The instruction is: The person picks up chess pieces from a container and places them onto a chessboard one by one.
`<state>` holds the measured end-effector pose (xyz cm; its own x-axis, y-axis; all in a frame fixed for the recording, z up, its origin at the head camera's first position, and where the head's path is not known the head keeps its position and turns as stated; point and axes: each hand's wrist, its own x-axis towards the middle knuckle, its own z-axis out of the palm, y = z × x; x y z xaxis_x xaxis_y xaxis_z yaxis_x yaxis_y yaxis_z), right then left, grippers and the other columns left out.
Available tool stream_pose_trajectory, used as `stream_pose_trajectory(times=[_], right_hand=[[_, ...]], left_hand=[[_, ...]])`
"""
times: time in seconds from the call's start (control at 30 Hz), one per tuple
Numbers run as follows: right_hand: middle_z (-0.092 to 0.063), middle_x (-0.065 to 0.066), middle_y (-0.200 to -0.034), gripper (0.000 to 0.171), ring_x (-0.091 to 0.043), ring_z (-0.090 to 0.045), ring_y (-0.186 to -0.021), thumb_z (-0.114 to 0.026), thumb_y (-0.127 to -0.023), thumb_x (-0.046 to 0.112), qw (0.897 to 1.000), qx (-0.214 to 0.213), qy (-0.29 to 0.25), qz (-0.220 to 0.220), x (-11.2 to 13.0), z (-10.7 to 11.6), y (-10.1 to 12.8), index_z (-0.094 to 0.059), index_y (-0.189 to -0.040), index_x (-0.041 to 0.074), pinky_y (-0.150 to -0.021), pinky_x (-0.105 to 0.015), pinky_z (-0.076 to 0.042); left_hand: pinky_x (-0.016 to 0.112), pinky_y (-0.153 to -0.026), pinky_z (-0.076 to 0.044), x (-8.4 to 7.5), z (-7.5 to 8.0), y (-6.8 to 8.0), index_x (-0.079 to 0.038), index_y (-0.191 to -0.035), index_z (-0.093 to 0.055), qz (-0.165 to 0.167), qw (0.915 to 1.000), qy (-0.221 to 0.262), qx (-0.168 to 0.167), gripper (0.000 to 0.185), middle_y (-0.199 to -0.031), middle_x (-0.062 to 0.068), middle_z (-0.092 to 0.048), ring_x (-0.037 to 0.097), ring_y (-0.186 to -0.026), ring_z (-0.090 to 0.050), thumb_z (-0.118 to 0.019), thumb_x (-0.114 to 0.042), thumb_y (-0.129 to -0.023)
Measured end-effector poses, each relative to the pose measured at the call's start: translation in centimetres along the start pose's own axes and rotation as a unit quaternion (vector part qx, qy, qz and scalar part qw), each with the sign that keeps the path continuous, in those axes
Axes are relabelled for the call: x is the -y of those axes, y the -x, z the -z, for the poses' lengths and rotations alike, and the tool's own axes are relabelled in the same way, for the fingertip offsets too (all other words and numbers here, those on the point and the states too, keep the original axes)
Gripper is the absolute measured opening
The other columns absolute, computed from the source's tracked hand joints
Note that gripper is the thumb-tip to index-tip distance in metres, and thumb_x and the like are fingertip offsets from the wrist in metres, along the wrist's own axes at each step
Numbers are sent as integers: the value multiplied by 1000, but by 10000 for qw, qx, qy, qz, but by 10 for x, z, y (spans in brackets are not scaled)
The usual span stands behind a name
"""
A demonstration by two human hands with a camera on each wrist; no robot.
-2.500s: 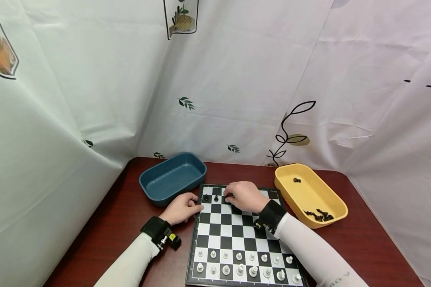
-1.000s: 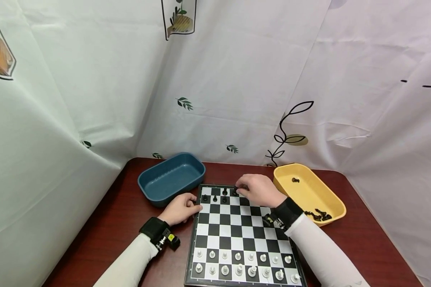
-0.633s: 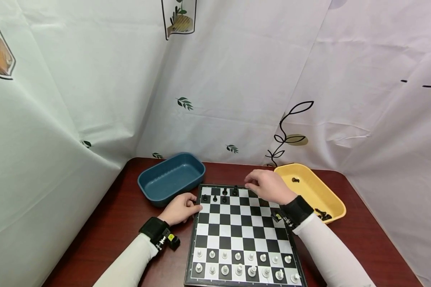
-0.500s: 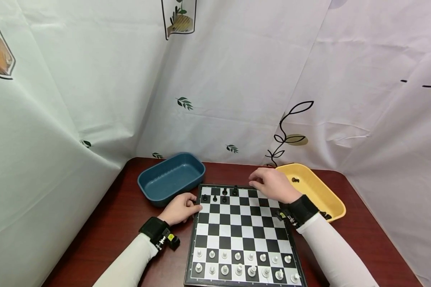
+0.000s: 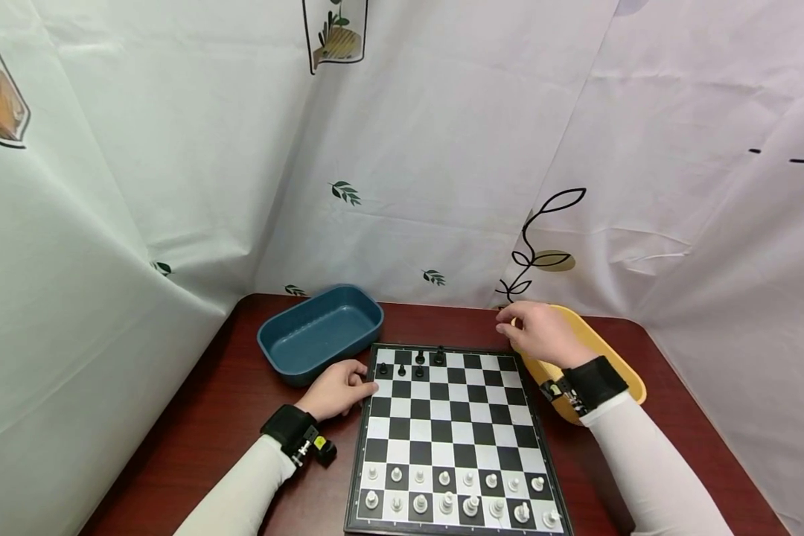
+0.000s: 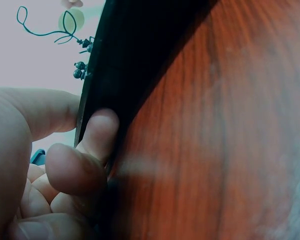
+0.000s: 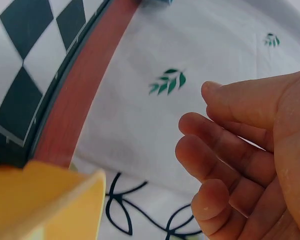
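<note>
A black-and-white chessboard [image 5: 452, 439] lies on the dark red table. Several black pieces [image 5: 419, 365] stand at its far left corner, and white pieces [image 5: 455, 491] fill the two near rows. My left hand [image 5: 338, 388] holds the board's left edge; in the left wrist view its thumb lies over the chessboard's [image 6: 130, 60] rim and curled fingers [image 6: 97, 132] press its side. My right hand [image 5: 532, 331] hovers over the left end of the yellow tray [image 5: 633, 383]. In the right wrist view the right hand [image 7: 205, 120] has loosely bent fingers and holds nothing.
A dark blue tray [image 5: 321, 331] sits off the board's far left corner. White printed sheets wall in the table at the back and both sides. The yellow tray's rim [image 7: 50, 200] lies just under my right hand; its contents are hidden by the hand.
My right hand has left the board's far row and swung right to above the yellow tray. More black pieces now stand at the far left. The left hand has not moved.
</note>
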<state>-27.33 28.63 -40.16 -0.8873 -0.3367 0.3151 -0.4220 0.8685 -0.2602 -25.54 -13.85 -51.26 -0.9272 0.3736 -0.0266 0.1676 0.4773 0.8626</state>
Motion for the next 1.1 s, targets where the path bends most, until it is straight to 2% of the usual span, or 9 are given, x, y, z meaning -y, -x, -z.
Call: stream_pose_trajectory(times=[0.17,0.3,0.43,0.53,0.7,0.83,1.1], right_hand=[[-78,-2,-96,11,-22,-68,-82,-80,-103,18,9997,-148,188,-22,-17,11,3,-84,-109,9,-72,-44,-54],[-79,-3,-97,12,-20,-68,-81,-81,-102,18,9990,-305,318,-92,-32,20,6,-85,-110,10,-72,-45,-54],[-78,-2,-93,12,-15,-68,-72,-80,-102,18,9991,-244,278,-216,-48,25,8,-85,-110,10,-72,-45,-54],[-77,0,-89,13,-15,-69,-70,-79,-103,19,9988,-171,312,-345,-61,26,10,-84,-110,10,-72,-46,-54],[-79,-2,-93,12,-22,-70,-80,-80,-101,19,9975,-45,483,-509,-77,23,13,-84,-107,9,-74,-51,-56],[-79,-2,-91,10,-22,-69,-78,-78,-101,18,9965,161,518,-633,-87,19,15,-82,-104,10,-73,-51,-55],[-80,-8,-98,18,-34,-74,-91,-78,-101,19,9943,459,598,-751,-105,6,16,-81,-112,4,-82,-59,-57]], left_hand=[[33,-52,-50,-1,-1,0,6,-133,-63,-15,10000,-9,16,48,-72,0,-66,13,-45,-52,-81,-27,-103],[33,-52,-51,-1,-1,0,7,-133,-63,-4,10000,-8,10,48,-72,0,-65,13,-45,-52,-81,-27,-103],[33,-52,-51,-1,0,0,7,-133,-63,-11,10000,3,-1,48,-72,0,-65,13,-45,-52,-81,-27,-103],[33,-52,-50,-1,0,0,7,-133,-63,-18,10000,36,19,49,-72,0,-65,13,-45,-51,-81,-26,-103],[32,-51,-49,-2,0,0,7,-134,-62,-24,10000,62,37,49,-71,0,-65,13,-45,-51,-81,-26,-103],[32,-52,-50,-1,0,0,7,-133,-63,-21,10000,48,20,49,-70,0,-65,13,-45,-51,-81,-27,-103],[34,-53,-51,0,0,0,6,-132,-64,-35,10000,8,-18,48,-69,0,-65,14,-44,-52,-82,-27,-102]])
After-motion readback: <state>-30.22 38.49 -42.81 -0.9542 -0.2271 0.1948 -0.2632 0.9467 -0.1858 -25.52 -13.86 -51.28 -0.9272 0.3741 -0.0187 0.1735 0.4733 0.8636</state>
